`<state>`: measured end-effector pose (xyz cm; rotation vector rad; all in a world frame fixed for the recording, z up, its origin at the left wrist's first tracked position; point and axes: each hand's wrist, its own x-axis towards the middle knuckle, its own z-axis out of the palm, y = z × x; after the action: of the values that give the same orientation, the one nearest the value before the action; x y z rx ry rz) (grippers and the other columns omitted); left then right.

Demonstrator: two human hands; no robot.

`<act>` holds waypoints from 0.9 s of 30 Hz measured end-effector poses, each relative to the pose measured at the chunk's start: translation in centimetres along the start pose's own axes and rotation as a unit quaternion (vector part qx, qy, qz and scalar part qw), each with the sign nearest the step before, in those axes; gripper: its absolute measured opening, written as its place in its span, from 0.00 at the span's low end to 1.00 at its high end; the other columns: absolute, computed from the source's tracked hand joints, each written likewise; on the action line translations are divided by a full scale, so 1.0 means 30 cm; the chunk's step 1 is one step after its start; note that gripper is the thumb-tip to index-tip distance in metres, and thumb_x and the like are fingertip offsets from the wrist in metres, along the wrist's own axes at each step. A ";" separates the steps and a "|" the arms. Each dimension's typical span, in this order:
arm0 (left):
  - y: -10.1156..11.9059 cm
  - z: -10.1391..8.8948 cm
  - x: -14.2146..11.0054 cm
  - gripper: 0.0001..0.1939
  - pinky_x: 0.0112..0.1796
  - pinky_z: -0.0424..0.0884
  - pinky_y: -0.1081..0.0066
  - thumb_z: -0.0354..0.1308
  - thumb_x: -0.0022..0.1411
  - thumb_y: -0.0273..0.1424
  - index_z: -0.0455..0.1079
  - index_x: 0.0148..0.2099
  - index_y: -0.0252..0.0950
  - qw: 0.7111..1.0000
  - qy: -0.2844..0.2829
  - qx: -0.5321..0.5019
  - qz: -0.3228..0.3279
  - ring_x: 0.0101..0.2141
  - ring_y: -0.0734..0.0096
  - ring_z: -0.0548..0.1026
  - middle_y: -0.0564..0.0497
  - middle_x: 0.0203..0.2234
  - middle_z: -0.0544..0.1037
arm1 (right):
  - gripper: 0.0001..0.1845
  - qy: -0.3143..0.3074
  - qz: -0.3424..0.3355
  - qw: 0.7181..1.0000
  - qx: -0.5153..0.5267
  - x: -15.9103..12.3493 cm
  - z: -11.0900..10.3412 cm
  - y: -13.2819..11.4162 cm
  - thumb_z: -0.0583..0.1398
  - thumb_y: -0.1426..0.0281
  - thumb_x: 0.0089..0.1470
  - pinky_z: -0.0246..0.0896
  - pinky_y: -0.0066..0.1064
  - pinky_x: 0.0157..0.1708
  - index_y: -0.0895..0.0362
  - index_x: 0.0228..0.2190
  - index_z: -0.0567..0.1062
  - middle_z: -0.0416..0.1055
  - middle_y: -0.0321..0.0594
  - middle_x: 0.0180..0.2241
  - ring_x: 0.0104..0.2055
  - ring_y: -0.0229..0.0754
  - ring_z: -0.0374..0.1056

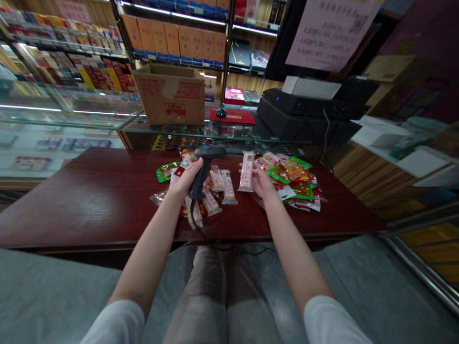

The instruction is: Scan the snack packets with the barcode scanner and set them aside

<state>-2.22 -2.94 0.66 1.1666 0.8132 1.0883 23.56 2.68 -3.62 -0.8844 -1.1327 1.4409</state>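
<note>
My left hand is closed round the grip of a black handheld barcode scanner, whose head points right and whose cable hangs down past the table edge. My right hand holds a long pale snack bar in a clear wrapper upright, just right of the scanner's head. Both hands hover over a dark red wooden table. Several similar pale bars lie on the table between and below my hands.
A heap of green and red snack packets lies right of my right hand. Behind the table stand a glass counter, a cardboard box, a black register and stocked shelves. My knees show below the table.
</note>
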 end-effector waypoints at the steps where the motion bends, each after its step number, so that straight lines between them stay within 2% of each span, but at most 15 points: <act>1: -0.002 0.004 -0.003 0.34 0.14 0.58 0.76 0.54 0.59 0.60 0.74 0.44 0.31 1.000 -0.008 0.000 -0.009 0.13 0.76 0.64 0.55 0.13 0.67 | 0.20 0.004 0.000 1.000 0.018 0.006 -0.001 0.008 0.56 0.68 0.44 0.74 0.38 0.40 0.52 0.42 0.70 0.79 0.42 0.45 0.45 0.47 0.76; 6: -0.028 0.024 -0.004 0.34 0.13 0.59 0.75 0.58 0.55 0.61 0.73 0.42 0.32 0.998 -0.045 -0.005 -0.046 0.13 0.75 0.64 0.54 0.13 0.68 | 0.23 -0.002 -0.002 0.997 0.074 0.018 -0.005 0.036 0.56 0.70 0.43 0.75 0.43 0.43 0.51 0.44 0.70 0.79 0.40 0.45 0.47 0.49 0.76; 12: -0.049 0.063 -0.012 0.32 0.14 0.61 0.76 0.58 0.57 0.59 0.70 0.43 0.33 0.996 -0.058 0.006 -0.070 0.13 0.75 0.65 0.55 0.15 0.70 | 0.24 -0.013 -0.022 0.995 0.098 0.027 -0.011 0.035 0.59 0.73 0.42 0.73 0.38 0.43 0.50 0.44 0.71 0.79 0.35 0.40 0.44 0.46 0.76; 17: -0.049 0.097 -0.010 0.34 0.14 0.62 0.76 0.57 0.56 0.61 0.71 0.44 0.33 0.997 -0.055 0.012 -0.049 0.13 0.76 0.64 0.55 0.14 0.68 | 0.25 -0.011 -0.030 0.997 0.074 0.033 -0.015 0.047 0.60 0.72 0.41 0.73 0.35 0.41 0.50 0.45 0.71 0.78 0.33 0.35 0.43 0.45 0.76; 22: -0.055 0.114 0.005 0.34 0.15 0.61 0.77 0.58 0.54 0.62 0.69 0.40 0.33 0.999 -0.034 0.012 -0.017 0.13 0.78 0.64 0.57 0.14 0.68 | 0.23 -0.030 -0.013 0.999 0.037 0.026 -0.008 0.048 0.60 0.69 0.42 0.72 0.41 0.44 0.51 0.44 0.71 0.79 0.39 0.39 0.45 0.50 0.75; 25: -0.065 0.116 0.009 0.32 0.16 0.61 0.77 0.58 0.54 0.62 0.68 0.37 0.34 0.999 -0.032 0.008 -0.022 0.14 0.78 0.65 0.55 0.15 0.69 | 0.23 -0.043 -0.006 0.999 0.024 0.022 -0.010 0.049 0.61 0.68 0.42 0.72 0.40 0.43 0.50 0.45 0.71 0.78 0.39 0.40 0.45 0.49 0.75; 27: -0.071 0.117 0.011 0.31 0.16 0.62 0.77 0.58 0.55 0.61 0.67 0.36 0.34 0.999 -0.033 0.005 -0.037 0.14 0.77 0.66 0.54 0.15 0.69 | 0.24 -0.030 -0.003 0.999 0.030 0.022 -0.014 0.057 0.62 0.67 0.42 0.72 0.37 0.42 0.50 0.45 0.71 0.78 0.37 0.40 0.45 0.47 0.74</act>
<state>1.61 -3.76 -0.58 1.1648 0.8054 0.9807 23.34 3.40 -5.33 -0.8006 -1.1293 1.4979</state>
